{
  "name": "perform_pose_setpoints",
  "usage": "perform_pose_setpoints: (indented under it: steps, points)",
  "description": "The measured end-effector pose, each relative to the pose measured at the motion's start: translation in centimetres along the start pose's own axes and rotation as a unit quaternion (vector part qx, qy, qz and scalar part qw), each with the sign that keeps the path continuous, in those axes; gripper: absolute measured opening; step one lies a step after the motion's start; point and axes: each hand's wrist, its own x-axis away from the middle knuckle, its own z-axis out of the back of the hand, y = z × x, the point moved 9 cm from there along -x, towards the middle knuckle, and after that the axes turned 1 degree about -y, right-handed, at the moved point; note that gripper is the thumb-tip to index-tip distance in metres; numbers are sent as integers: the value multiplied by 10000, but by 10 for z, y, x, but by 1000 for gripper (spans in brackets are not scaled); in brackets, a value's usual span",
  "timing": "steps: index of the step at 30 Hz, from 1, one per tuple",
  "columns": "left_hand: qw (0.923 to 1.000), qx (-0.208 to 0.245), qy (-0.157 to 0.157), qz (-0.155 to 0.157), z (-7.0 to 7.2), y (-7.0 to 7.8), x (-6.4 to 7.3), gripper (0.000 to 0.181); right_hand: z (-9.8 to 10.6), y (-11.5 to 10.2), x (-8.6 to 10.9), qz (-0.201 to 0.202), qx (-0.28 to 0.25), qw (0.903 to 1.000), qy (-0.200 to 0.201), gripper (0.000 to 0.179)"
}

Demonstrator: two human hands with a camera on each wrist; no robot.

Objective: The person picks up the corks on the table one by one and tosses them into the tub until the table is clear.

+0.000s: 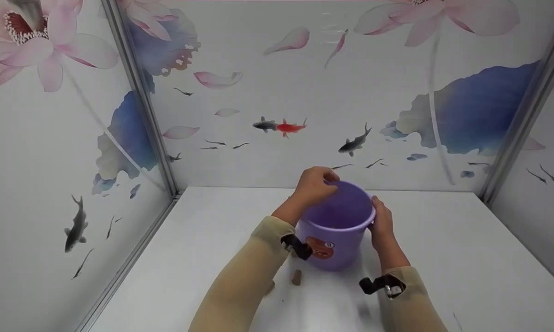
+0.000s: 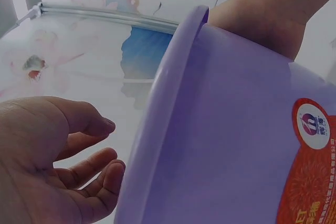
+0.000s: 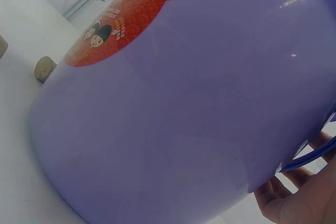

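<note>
A purple plastic bucket (image 1: 334, 249) with a red label stands on the white table. My left hand (image 1: 314, 186) is over its far left rim, fingers loosely bent. In the left wrist view the thumb and fingers are apart with nothing between them, fingertips right at the rim (image 2: 163, 108). On the opposite side, my right hand (image 1: 382, 223) grips the bucket by its rim and side, the thumb up at the edge. In the right wrist view its fingers (image 3: 268, 198) curl in behind the blue-purple handle (image 3: 310, 158). Most of the bucket's inner floor is hidden.
A small brown cork-like piece (image 1: 296, 277) lies on the table in front of the bucket. Another brown piece (image 1: 270, 288) is partly covered by the left sleeve. Printed panels with metal corner posts (image 1: 140, 97) enclose the table (image 1: 466, 258) at the back and sides.
</note>
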Motion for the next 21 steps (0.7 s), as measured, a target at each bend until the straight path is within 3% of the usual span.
perform_pose_setpoints:
  steps: [8,15,21]
  points:
    - [9999,29,83,-100,9,3,16,24,-3,0,0,16,42,10000,-54,63]
    - [9982,-206,431,-354,22,15,44,23,-6,0,1,-9,98,9999,-134,65]
    - [9976,44,423,-540,27,18,65,24,-3,3,-2,-78,-28,9999,-136,64]
